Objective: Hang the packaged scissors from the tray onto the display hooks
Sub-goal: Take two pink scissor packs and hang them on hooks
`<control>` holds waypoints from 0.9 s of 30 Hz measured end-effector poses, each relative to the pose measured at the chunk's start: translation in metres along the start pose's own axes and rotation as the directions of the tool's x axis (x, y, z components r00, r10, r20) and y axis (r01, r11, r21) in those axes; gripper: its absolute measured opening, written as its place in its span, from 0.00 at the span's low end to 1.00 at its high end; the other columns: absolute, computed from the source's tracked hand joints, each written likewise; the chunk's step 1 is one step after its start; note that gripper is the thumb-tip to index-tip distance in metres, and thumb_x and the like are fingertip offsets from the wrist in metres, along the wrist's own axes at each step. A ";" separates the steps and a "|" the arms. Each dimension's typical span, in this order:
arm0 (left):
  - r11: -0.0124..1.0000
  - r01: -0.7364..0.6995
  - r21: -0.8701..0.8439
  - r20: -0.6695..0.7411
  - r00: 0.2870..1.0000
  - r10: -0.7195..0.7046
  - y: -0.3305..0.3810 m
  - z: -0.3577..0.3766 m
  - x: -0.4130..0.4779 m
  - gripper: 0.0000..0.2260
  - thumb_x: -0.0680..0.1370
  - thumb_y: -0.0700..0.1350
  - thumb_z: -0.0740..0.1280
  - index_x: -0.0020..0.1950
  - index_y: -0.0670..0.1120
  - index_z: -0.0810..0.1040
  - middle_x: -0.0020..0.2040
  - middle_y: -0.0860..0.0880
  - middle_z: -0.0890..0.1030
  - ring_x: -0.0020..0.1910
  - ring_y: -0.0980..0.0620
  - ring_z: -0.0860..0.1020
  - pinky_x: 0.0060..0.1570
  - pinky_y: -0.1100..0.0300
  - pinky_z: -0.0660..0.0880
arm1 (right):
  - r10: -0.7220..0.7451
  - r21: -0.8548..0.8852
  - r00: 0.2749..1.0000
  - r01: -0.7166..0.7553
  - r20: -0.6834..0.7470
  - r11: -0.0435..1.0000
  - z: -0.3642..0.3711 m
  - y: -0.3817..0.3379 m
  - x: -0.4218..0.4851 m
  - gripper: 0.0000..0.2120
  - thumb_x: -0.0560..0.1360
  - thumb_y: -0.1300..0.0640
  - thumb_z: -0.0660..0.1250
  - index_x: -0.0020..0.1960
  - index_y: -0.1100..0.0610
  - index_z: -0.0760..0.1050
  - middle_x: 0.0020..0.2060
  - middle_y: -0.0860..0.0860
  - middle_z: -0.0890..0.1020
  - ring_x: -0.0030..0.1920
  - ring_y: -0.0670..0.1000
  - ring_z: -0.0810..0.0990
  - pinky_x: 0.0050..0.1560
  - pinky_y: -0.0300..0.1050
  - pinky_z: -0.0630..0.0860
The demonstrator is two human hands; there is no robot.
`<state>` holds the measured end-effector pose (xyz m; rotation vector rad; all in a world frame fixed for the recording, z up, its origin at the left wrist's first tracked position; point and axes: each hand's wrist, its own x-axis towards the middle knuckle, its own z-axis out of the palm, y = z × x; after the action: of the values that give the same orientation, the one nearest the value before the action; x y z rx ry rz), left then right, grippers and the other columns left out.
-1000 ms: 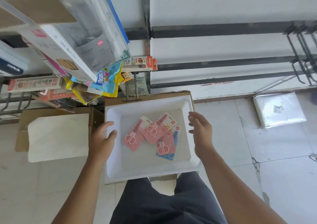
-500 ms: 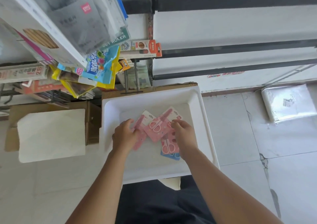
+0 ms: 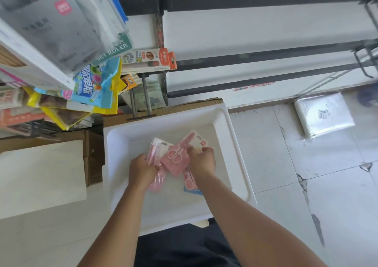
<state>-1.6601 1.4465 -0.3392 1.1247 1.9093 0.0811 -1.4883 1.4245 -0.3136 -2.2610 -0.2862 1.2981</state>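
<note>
A white tray (image 3: 235, 144) rests on a cardboard box in front of me. Several packaged scissors lie in its middle, most pink and one blue-backed. My left hand (image 3: 142, 169) grips the leftmost pink pack (image 3: 156, 150) and tilts it up on its edge. My right hand (image 3: 201, 160) presses down on the middle pink scissors pack (image 3: 176, 159) and holds its right edge. A further pink pack (image 3: 189, 182) and the blue-backed pack (image 3: 192, 191) lie partly hidden under my right wrist. Empty black display hooks (image 3: 366, 60) stick out at the far right.
Hanging stationery packs (image 3: 92, 84) crowd the upper left. A second cardboard box with a white sheet (image 3: 41, 176) stands left of the tray. A wrapped white bundle (image 3: 324, 113) lies on the tiled floor at right. Black rails (image 3: 255, 54) cross the white wall.
Both hands left the tray's rims and moved in to the scissors packs. The left hand has lifted the leftmost pack onto its edge. The view came closer.
</note>
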 end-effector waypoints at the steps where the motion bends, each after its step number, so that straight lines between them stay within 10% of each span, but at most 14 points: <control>1: 0.999 0.002 -0.054 -0.016 1.000 -0.003 0.001 -0.007 -0.007 0.07 0.71 0.39 0.72 0.48 0.40 0.79 0.44 0.42 0.82 0.45 0.38 0.81 0.39 0.53 0.76 | 0.005 -0.008 1.000 -0.006 -0.010 1.000 0.003 0.001 0.000 0.23 0.76 0.45 0.71 0.62 0.57 0.68 0.50 0.50 0.77 0.47 0.55 0.78 0.45 0.45 0.74; 5: 0.970 0.033 -0.242 -0.059 0.997 -0.048 0.006 -0.038 -0.034 0.06 0.73 0.38 0.70 0.49 0.44 0.79 0.44 0.45 0.82 0.43 0.42 0.81 0.41 0.52 0.78 | 0.044 -0.059 0.996 -0.048 -0.074 0.997 0.017 -0.003 -0.007 0.40 0.62 0.32 0.72 0.64 0.57 0.69 0.59 0.56 0.80 0.56 0.59 0.81 0.57 0.55 0.79; 12: 0.867 0.055 -0.496 0.056 0.998 -0.031 0.020 -0.069 -0.059 0.08 0.77 0.39 0.71 0.53 0.50 0.79 0.49 0.51 0.84 0.47 0.48 0.82 0.37 0.57 0.75 | 0.149 -0.368 0.978 -0.192 -0.143 0.910 0.043 -0.021 -0.008 0.62 0.68 0.39 0.75 0.79 0.68 0.39 0.75 0.61 0.62 0.75 0.61 0.62 0.76 0.53 0.58; 17: 0.856 0.046 -0.516 0.074 0.997 -0.009 0.020 -0.072 -0.066 0.09 0.77 0.40 0.72 0.56 0.49 0.80 0.51 0.50 0.85 0.49 0.47 0.84 0.44 0.52 0.80 | 0.038 -0.324 0.991 -0.079 -0.131 0.943 0.044 -0.011 -0.004 0.44 0.75 0.48 0.68 0.80 0.56 0.45 0.71 0.54 0.71 0.69 0.57 0.72 0.69 0.53 0.69; 22: 0.834 0.025 -0.550 0.081 0.996 0.023 0.027 -0.072 -0.081 0.10 0.77 0.41 0.72 0.57 0.51 0.80 0.50 0.51 0.87 0.49 0.48 0.85 0.46 0.52 0.80 | -0.006 0.070 1.000 0.007 -0.005 0.998 0.020 -0.017 -0.021 0.06 0.77 0.64 0.61 0.53 0.57 0.71 0.39 0.51 0.77 0.36 0.53 0.78 0.34 0.43 0.74; 27: 0.811 -0.007 -0.585 0.089 0.993 0.073 0.048 -0.079 -0.115 0.12 0.77 0.41 0.72 0.61 0.50 0.80 0.52 0.51 0.87 0.50 0.49 0.85 0.41 0.58 0.76 | -0.091 0.054 0.994 0.087 0.062 0.995 -0.020 -0.032 -0.051 0.09 0.78 0.63 0.59 0.48 0.54 0.78 0.42 0.55 0.86 0.41 0.57 0.86 0.42 0.58 0.85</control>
<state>-1.6623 1.4185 -0.1940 0.7236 1.5942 0.5842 -1.4960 1.4233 -0.2507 -2.1417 -0.3683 1.3189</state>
